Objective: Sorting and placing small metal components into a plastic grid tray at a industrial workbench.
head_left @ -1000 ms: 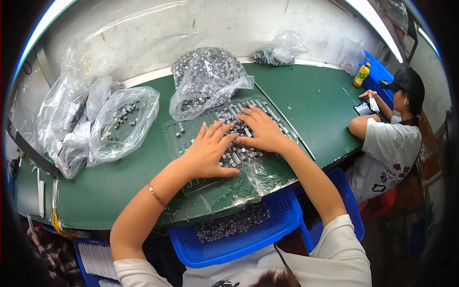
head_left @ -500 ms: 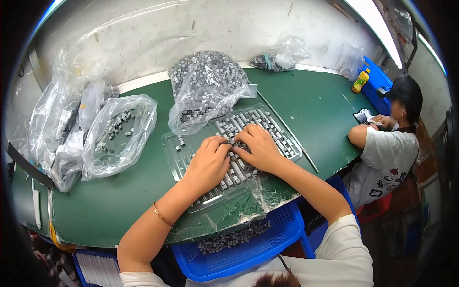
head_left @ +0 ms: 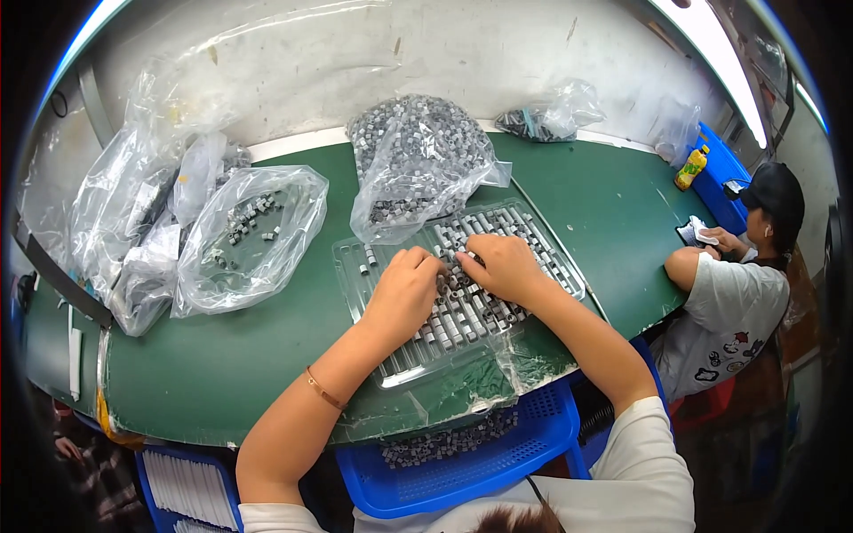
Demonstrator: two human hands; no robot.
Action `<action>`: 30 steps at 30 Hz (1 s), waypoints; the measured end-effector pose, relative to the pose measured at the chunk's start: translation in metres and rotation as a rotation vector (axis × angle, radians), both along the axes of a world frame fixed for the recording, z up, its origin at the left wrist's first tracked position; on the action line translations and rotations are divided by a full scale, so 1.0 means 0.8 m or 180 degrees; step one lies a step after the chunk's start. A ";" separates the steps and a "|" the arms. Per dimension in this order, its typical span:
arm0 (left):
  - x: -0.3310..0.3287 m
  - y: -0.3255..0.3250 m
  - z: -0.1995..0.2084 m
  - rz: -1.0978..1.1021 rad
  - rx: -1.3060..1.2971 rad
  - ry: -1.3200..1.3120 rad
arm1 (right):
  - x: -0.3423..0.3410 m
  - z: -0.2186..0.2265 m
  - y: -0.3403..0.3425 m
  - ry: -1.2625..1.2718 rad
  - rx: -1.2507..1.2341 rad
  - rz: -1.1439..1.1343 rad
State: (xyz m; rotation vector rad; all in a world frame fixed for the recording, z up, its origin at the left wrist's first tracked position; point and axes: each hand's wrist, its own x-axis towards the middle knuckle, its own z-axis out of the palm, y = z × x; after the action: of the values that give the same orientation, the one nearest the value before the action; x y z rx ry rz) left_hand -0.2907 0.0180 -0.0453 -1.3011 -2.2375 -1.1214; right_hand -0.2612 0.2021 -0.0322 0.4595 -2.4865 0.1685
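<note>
A shallow clear plastic tray (head_left: pixel 391 380) lies on the table in front of me, its slots filled with rows of small grey cylinders (head_left: pixel 462 324). Over the tray's left-middle part my left hand (head_left: pixel 404 291) is curled, fingertips down among the loose cylinders. My right hand (head_left: pixel 505 268) is bent over the tray's middle, thumb and forefinger close to the left fingertips. Both hands are closed; whatever their fingertips pinch is too small and covered to make out. Two short stacks of cylinders stand in the tray's far left slots.
A large clear bag of grey cylinders (head_left: pixel 418 151) sits beyond the tray. An open plastic bag (head_left: pixel 293 191) with a few pieces lies left. A thin rod (head_left: pixel 560 249) runs along the tray's right side. A blue basket (head_left: pixel 542 444) hangs below the edge. A co-worker (head_left: pixel 729 284) sits right.
The whole view has shifted, so the table and tray appear farther right. My hands have drawn slightly apart over the tray, fingertips still among the cylinders.
</note>
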 end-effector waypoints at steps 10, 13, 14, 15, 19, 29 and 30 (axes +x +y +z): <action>-0.030 -0.030 0.001 0.0067 -0.0036 0.0234 | -0.008 0.021 -0.055 -0.1024 -0.1918 0.0517; -0.028 -0.034 0.007 0.0188 0.0133 -0.0005 | -0.024 0.020 -0.080 -0.1285 -0.2535 0.0772; -0.029 -0.032 0.007 0.0227 0.0228 -0.0152 | -0.030 0.019 -0.083 -0.1434 -0.2840 0.0867; -0.030 -0.030 0.007 0.0263 0.0322 -0.0298 | -0.034 0.019 -0.082 -0.1580 -0.3145 0.0962; -0.031 -0.037 0.003 0.0141 0.0134 -0.0289 | -0.031 0.038 -0.047 -0.2181 -0.2762 0.1137; -0.011 -0.037 0.015 0.0076 -0.0999 0.0377 | 0.018 0.070 0.041 -0.2441 0.0359 0.0777; -0.014 -0.038 0.013 0.0095 -0.1022 0.0292 | 0.020 0.068 0.041 -0.2471 0.0610 0.0672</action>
State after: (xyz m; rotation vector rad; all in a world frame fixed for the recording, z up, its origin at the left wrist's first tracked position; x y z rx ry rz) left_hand -0.3021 -0.0128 -0.0352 -1.3999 -2.4289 -0.6948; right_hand -0.2450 0.2350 0.0225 0.8690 -3.2232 0.2250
